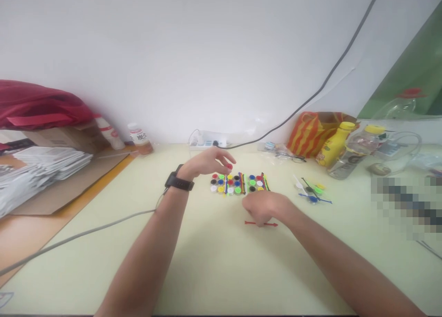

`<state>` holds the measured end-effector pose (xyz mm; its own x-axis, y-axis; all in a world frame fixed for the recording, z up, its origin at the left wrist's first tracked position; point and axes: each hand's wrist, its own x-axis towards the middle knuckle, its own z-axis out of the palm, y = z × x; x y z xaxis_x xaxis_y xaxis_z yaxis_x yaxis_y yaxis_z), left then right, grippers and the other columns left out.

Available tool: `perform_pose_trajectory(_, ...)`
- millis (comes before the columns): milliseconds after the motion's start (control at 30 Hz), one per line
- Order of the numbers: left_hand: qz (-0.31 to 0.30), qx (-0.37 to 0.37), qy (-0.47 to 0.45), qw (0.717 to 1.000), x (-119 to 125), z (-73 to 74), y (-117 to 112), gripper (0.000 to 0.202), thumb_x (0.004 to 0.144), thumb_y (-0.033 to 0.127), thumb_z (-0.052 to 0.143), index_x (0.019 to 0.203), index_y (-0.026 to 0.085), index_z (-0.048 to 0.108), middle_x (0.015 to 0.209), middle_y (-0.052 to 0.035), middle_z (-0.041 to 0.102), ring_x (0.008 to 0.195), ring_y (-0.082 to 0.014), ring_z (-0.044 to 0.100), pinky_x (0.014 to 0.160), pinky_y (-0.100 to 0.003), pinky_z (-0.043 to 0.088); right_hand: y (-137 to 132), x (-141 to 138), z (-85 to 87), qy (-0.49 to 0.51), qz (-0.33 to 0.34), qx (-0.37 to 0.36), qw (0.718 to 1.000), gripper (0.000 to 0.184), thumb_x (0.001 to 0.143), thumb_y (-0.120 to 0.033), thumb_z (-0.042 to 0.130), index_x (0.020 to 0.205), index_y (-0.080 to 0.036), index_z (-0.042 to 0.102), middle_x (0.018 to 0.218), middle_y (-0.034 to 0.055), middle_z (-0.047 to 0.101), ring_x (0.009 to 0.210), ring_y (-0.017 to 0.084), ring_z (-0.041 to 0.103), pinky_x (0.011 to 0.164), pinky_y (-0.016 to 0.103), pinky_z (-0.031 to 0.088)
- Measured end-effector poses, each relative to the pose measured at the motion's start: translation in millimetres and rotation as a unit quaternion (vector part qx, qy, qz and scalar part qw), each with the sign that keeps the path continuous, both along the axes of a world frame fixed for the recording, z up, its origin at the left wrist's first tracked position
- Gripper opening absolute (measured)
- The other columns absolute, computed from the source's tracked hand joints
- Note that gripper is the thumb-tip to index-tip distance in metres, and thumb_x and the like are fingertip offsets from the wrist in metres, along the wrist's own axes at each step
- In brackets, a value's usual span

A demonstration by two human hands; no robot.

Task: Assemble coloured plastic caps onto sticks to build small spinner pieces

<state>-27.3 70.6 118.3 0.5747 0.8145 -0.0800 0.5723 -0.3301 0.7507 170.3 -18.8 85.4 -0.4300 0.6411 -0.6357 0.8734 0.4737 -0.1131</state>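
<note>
My left hand (pixel 210 161), wearing a black watch (pixel 180 180), hovers just behind the game pieces with a small red round piece (pixel 229 166) pinched at its fingertips. Below it, small coloured discs (pixel 238 184) lie in three blocks, with bundles of coloured plastic arrows (pixel 242 183) beside them. Closer to me, my right hand (pixel 263 206) is closed, knuckles up, over a red arrow (pixel 271 224). Both ends of that arrow stick out beneath the hand, while the fingertips are hidden. Off to the right is a loose group of white, black and blue arrows (pixel 322 199) with discs.
A power strip (pixel 207 140) and dark cable (pixel 276 123) run by the wall. Bottles (pixel 359 153) and a striped bag (pixel 305 135) stand back right. At left are stacked white packets (pixel 48 163), cardboard (pixel 76 186) and a bottle (pixel 140 140). A grey cord (pixel 103 229) reaches my left wrist.
</note>
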Motion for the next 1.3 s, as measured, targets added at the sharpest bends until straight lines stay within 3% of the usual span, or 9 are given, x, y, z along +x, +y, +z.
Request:
perform_pose_trajectory(200,0.029,0.010,-0.061,0.998,12,-9.9,-10,0.036,0.074,0.040,0.081,0.104,0.020,0.077,0.106,-0.0092,0.077,0.086,-0.0226,0.073,0.063,-0.026,0.056,-2,0,-5.7,0.061,0.025,0.025,0.997,0.016,0.062,-0.014,0.072,0.058,-0.018,0.058,0.065,0.0056,0.065,0.062,0.022,0.063,0.053,0.029,0.041)
perform_pose_trajectory(267,0.035,-0.002,-0.103,0.994,23,-24.2,-22,0.037,0.080,0.042,0.078,0.109,0.021,0.075,0.108,-0.0090,0.076,0.087,-0.0222,0.074,0.063,-0.026,0.056,-5,8,-10.1,0.097,0.024,0.048,0.994,0.011,0.066,-0.015,0.071,0.064,-0.019,0.060,0.073,0.0065,0.067,0.068,0.023,0.064,0.055,0.029,0.040)
perform_pose_trajectory(400,0.007,-0.010,-0.221,0.975,39,-67.9,-62,0.032,0.085,0.042,0.076,0.108,0.019,0.074,0.108,-0.0091,0.077,0.096,-0.0226,0.073,0.086,-0.033,0.060,-17,38,-21.1,0.217,-0.023,0.095,0.971,0.004,0.079,-0.021,0.068,0.080,-0.021,0.065,0.090,0.0064,0.070,0.081,0.023,0.064,0.063,0.029,0.041)
perform_pose_trajectory(467,0.014,-0.008,-0.234,0.972,41,-88.5,-83,0.030,0.088,0.043,0.075,0.107,0.021,0.075,0.108,-0.0085,0.076,0.093,-0.0225,0.073,0.089,-0.036,0.061,-25,52,-26.9,0.261,-0.050,0.094,0.959,0.003,0.084,-0.022,0.066,0.083,-0.021,0.064,0.093,0.0051,0.070,0.082,0.021,0.064,0.068,0.029,0.043)
perform_pose_trajectory(600,0.054,-0.038,-0.254,0.965,37,-112.0,-105,0.031,0.089,0.043,0.073,0.111,0.021,0.073,0.110,-0.0095,0.076,0.097,-0.0253,0.074,0.092,-0.041,0.062,-38,62,-42.9,0.362,-0.069,0.117,0.922,0.006,0.092,-0.024,0.060,0.087,-0.022,0.063,0.095,0.0031,0.069,0.088,0.021,0.064,0.078,0.031,0.046)
perform_pose_trajectory(833,0.063,-0.036,-0.305,0.950,34,-116.9,-106,0.033,0.088,0.036,0.076,0.116,0.018,0.071,0.111,-0.0111,0.075,0.102,-0.0245,0.072,0.096,-0.040,0.059,-42,52,-73.9,0.448,-0.057,0.160,0.878,0.013,0.094,-0.018,0.058,0.083,-0.022,0.062,0.092,0.0033,0.067,0.091,0.020,0.062,0.082,0.033,0.049)
perform_pose_trajectory(1000,0.046,-0.053,-0.326,0.943,33,-117.3,-108,0.031,0.089,0.032,0.076,0.116,0.017,0.071,0.109,-0.0112,0.075,0.102,-0.0243,0.072,0.096,-0.039,0.058,-41,59,-73.0,0.462,-0.078,0.143,0.872,0.005,0.093,-0.021,0.063,0.097,-0.023,0.065,0.099,0.0043,0.067,0.090,0.020,0.062,0.079,0.032,0.050)
perform_pose_trajectory(1167,0.060,-0.065,-0.340,0.936,33,-116.4,-105,0.028,0.088,0.029,0.075,0.112,0.016,0.072,0.105,-0.0110,0.074,0.101,-0.0239,0.071,0.097,-0.040,0.057,-37,66,-72.8,0.462,-0.081,0.138,0.872,0.008,0.093,-0.021,0.062,0.086,-0.022,0.066,0.092,0.0031,0.066,0.086,0.019,0.063,0.078,0.031,0.049)
perform_pose_trajectory(1300,0.068,-0.083,-0.348,0.931,34,-115.7,-103,0.028,0.086,0.027,0.076,0.111,0.016,0.072,0.104,-0.0109,0.074,0.101,-0.0237,0.071,0.098,-0.040,0.056,-37,64,-77.0,0.470,-0.084,0.142,0.867,0.003,0.092,-0.021,0.065,0.089,-0.022,0.067,0.092,0.0026,0.066,0.087,0.019,0.063,0.077,0.031,0.049)
